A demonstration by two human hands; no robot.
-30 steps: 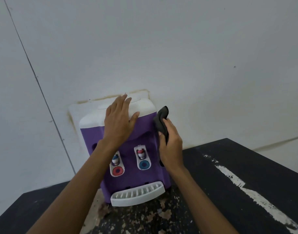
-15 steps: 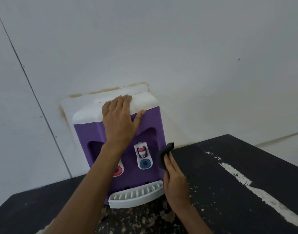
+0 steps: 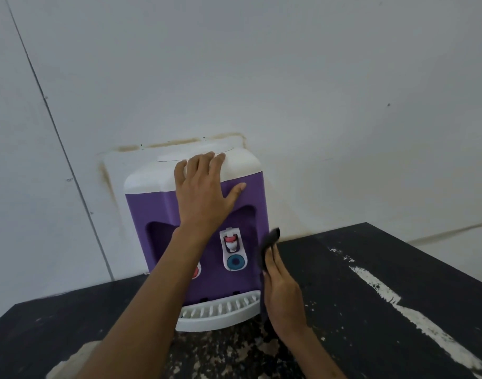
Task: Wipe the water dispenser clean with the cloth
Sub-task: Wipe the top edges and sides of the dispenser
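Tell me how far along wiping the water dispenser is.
Nothing reads as finished yet. In hand: the right hand presses the cloth on the right side of the water dispenser while the left hand steadies it. Probably left: taps, drip tray, white top.

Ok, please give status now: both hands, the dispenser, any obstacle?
Left hand flat on water dispenser top. Right hand presses cloth on its right side. Nothing in the way.
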